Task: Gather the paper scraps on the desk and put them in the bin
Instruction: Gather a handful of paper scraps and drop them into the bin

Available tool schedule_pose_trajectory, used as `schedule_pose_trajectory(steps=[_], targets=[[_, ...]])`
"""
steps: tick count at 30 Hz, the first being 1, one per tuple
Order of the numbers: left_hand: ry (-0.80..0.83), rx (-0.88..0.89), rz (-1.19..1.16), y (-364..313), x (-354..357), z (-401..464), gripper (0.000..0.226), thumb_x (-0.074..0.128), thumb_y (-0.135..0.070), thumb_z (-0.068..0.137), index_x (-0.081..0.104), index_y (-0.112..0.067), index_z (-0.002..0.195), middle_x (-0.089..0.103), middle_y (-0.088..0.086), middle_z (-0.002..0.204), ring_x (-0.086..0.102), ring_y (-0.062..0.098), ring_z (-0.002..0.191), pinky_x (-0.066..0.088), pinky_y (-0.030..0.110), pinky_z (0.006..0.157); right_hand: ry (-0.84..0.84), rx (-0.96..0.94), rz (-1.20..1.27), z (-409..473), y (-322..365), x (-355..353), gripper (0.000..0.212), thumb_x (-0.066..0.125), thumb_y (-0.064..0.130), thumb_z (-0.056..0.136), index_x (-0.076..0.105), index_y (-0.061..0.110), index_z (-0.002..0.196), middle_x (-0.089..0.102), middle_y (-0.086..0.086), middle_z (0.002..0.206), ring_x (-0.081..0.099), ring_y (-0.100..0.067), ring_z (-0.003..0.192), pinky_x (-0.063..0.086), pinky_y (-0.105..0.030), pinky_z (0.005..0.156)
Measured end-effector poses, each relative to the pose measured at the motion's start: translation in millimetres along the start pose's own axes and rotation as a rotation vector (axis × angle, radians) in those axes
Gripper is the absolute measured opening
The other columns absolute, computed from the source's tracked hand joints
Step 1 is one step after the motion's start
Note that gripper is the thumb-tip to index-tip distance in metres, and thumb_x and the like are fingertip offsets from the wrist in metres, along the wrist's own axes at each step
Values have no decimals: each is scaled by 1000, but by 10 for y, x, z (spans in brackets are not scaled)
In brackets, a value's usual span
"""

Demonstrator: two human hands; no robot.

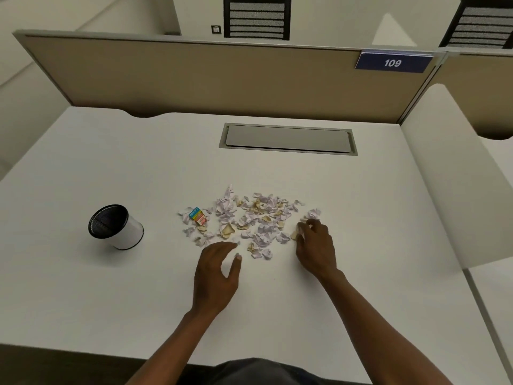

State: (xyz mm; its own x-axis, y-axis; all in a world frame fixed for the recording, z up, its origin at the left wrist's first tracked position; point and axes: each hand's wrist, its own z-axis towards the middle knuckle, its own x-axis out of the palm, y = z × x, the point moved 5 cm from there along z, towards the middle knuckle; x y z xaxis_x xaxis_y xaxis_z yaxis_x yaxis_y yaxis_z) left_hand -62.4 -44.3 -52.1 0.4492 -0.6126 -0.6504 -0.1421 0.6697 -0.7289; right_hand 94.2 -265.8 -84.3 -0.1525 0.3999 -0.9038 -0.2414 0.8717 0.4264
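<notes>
Several crumpled white and tan paper scraps lie scattered across the middle of the white desk. A small colourful carton lies among the scraps at the left of the pile. The bin, a small white cylinder with a black mesh inside, stands on the desk to the left of the scraps. My left hand hovers open at the near edge of the pile, fingers spread. My right hand rests at the pile's right edge, fingertips curled onto a few scraps there.
A grey cable hatch is set into the desk behind the scraps. A beige partition with a blue "109" label bounds the far edge. A white side panel stands at the right.
</notes>
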Motion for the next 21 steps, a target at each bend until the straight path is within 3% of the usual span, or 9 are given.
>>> schedule_pose_trajectory(steps=[4,9,14,18,21], targets=[[-8,48,-46,-226,35,1,30,64,-42,91,68,-29,117,66,-13,120,54,1,119,46,17,96,-25,-103,-3,-137,48,107,28,57,26,93,66,15,117,62,-7,117,54,-33,111,48,-38,86],[87,-66,73,-10,210,4,35,70,-32,89,66,-23,122,64,-4,127,54,13,122,43,22,100,-93,-138,132,-152,223,98,33,62,30,92,67,16,121,64,-6,115,56,-28,111,50,-37,89],[189,-102,154,152,378,-22,47,66,-38,90,57,-24,134,56,-2,140,48,17,133,43,33,108,41,-298,0,-125,407,187,38,55,27,95,64,13,129,63,-10,128,57,-31,116,50,-40,93],[231,-130,185,165,495,-63,52,63,-43,92,54,-24,139,52,-1,146,44,17,136,43,36,111,7,-339,-23,-203,411,211,26,53,28,96,72,12,100,68,-7,104,61,-29,98,51,-38,80],[228,-132,174,137,532,-107,53,63,-43,92,53,-24,140,52,-1,146,45,16,136,44,36,111,-42,-327,64,-223,447,196,23,58,31,94,72,15,103,69,-5,107,61,-26,99,53,-36,79]])
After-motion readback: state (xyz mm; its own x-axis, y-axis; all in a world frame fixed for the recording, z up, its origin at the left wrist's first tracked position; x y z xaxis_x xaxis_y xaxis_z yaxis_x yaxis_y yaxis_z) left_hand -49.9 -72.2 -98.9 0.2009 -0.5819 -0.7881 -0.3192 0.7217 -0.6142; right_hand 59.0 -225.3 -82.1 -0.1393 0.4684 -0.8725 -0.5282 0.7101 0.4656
